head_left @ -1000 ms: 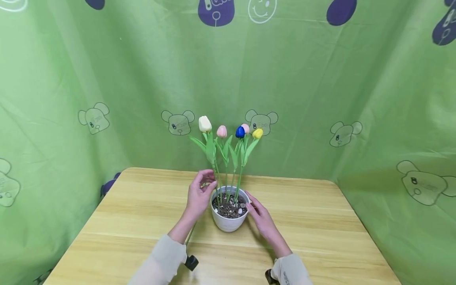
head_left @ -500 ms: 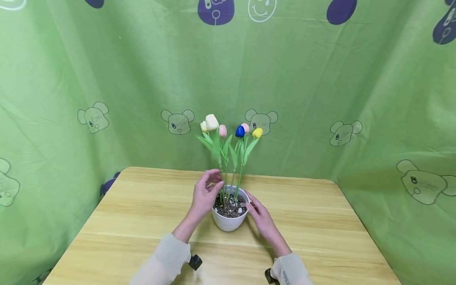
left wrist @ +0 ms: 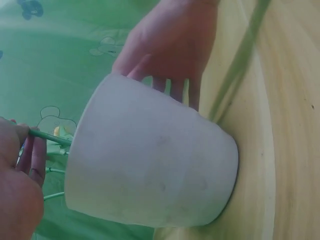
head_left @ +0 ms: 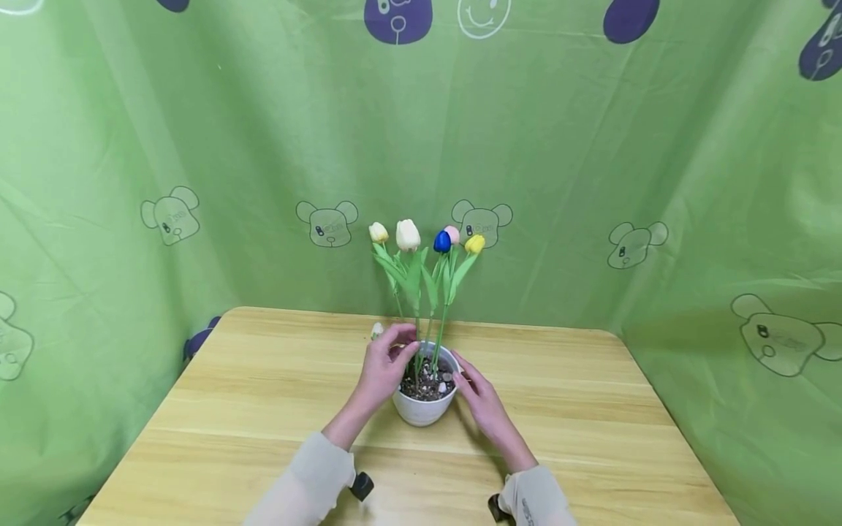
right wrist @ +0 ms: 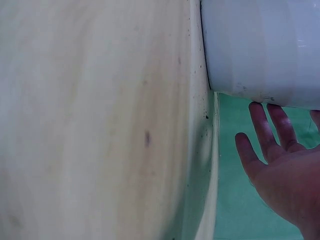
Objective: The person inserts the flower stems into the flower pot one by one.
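A white pot [head_left: 421,414] of dark soil stands on the table, holding several artificial tulips. My left hand [head_left: 384,369] pinches the green stem [left wrist: 50,136] of a large white tulip [head_left: 408,235] just above the rim, at the pot's left side. The stem's lower end is partly hidden by the hand. With fairly straight fingers, my right hand [head_left: 483,402] touches the pot's right side; the right wrist view shows fingertips [right wrist: 256,107] against the wall. Around the white tulip stand a cream tulip [head_left: 378,232], a blue tulip [head_left: 442,242], a pink tulip [head_left: 452,234] and a yellow tulip [head_left: 475,244].
The wooden table [head_left: 592,409] extends to both sides of the pot. Behind it hangs a green patterned curtain [head_left: 546,146]. A small white flower-like shape [head_left: 377,330] shows just behind my left hand, mostly hidden.
My left hand has moved right with the white tulip, which now covers one pink tulip. The cream tulip has come into view at the left. My right hand stays at the pot.
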A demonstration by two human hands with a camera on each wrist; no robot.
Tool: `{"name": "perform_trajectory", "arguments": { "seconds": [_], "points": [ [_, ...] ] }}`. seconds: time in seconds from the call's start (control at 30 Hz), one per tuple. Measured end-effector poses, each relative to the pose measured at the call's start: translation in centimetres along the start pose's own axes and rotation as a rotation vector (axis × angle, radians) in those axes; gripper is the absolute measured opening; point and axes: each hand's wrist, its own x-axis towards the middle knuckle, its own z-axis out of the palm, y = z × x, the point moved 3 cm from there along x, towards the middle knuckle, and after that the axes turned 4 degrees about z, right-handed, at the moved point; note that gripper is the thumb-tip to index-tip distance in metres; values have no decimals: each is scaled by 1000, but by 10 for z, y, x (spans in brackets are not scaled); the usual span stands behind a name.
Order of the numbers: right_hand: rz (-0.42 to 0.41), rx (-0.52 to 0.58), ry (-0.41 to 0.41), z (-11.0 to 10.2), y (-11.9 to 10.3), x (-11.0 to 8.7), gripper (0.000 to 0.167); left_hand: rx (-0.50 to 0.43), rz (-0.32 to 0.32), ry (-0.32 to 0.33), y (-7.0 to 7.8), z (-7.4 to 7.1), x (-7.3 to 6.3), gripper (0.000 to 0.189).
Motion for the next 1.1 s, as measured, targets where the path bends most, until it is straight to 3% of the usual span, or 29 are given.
{"name": "perform_trajectory", "arguments": {
  "seconds": [0.3,0.57,0.8,1.1],
  "points": [
    [17,9,-6,-1,0,-1,52,57,104,-21,6,8,0,22],
    [18,-7,5,-1,-2,-1,51,54,120,-54,2,16,-2,21],
    [10,14,-2,0,-2,-1,51,151,174,-88,-5,22,-6,23],
    [6,-1,-6,0,-1,0,51,222,163,-133,-5,22,-7,22]
  ]
}}
